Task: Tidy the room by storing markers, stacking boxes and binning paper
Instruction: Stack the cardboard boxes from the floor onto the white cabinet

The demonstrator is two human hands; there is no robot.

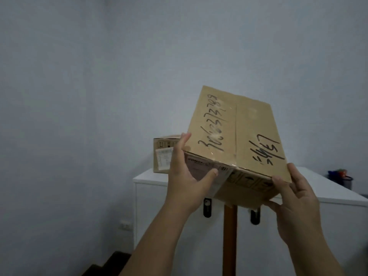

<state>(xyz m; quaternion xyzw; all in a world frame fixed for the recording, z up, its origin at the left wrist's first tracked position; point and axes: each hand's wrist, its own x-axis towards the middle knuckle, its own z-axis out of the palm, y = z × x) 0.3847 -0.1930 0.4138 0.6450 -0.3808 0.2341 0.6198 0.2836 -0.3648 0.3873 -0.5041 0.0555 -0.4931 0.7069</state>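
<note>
The left hand [184,182] and right hand [296,204] hold a tilted cardboard box [237,136] in the air by its near corners, fingers curled round its edges. It hangs above the white worktop [151,177], where a second box [162,154] sits at the far left corner and a marker pot [345,181] near the right edge.

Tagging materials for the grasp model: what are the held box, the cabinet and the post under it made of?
Held box: brown corrugated cardboard, matte, with glossy clear tape along the seam. Cabinet: smooth white panels, likely painted or laminated board. Post: reddish-brown, looks like stained wood, though unclear.
</note>
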